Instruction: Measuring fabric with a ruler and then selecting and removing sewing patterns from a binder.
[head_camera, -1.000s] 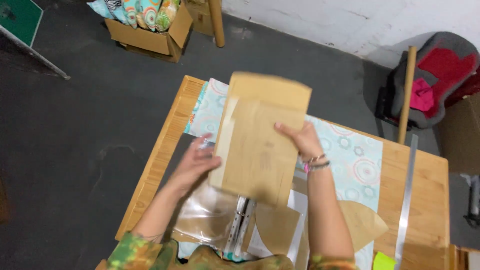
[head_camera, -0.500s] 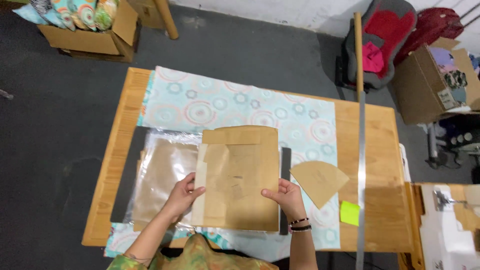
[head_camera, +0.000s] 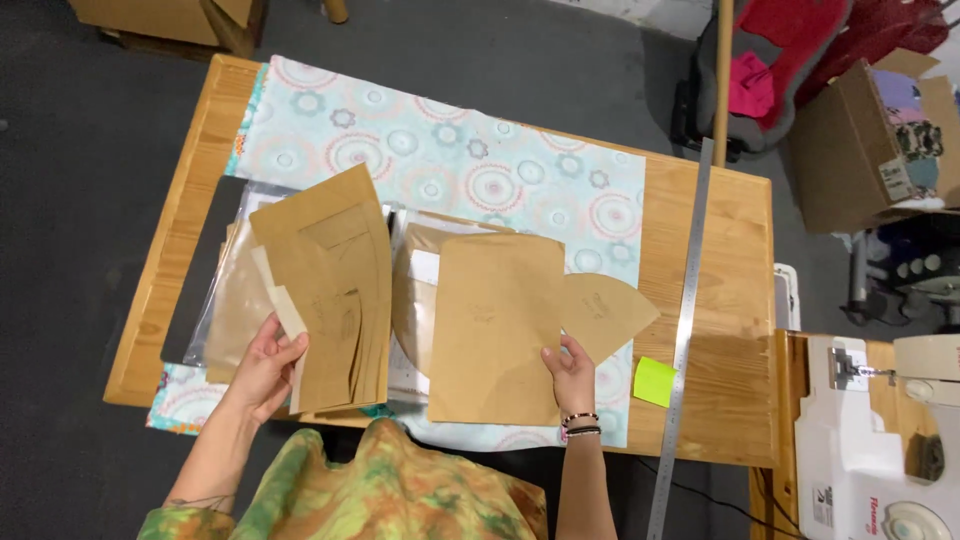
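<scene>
My left hand grips a fanned stack of brown paper pattern pieces by its lower left corner, lifted over clear plastic sleeves at the table's left. My right hand pinches the lower right edge of a large rectangular brown paper piece lying flat on the patterned light blue fabric. A rounded, fan-shaped brown paper piece lies just right of it, touching my right fingers. More brown and white sheets sit between the two pieces.
A long metal ruler runs down the wooden table on the right, with a yellow-green sticky note beside it. A white sewing machine stands at the lower right. Cardboard boxes and a chair with red cloth stand beyond.
The single held stack has been split: my left hand carried several pieces to the left, while my right hand kept the large rectangular piece down on the fabric. The view shifted slightly.
</scene>
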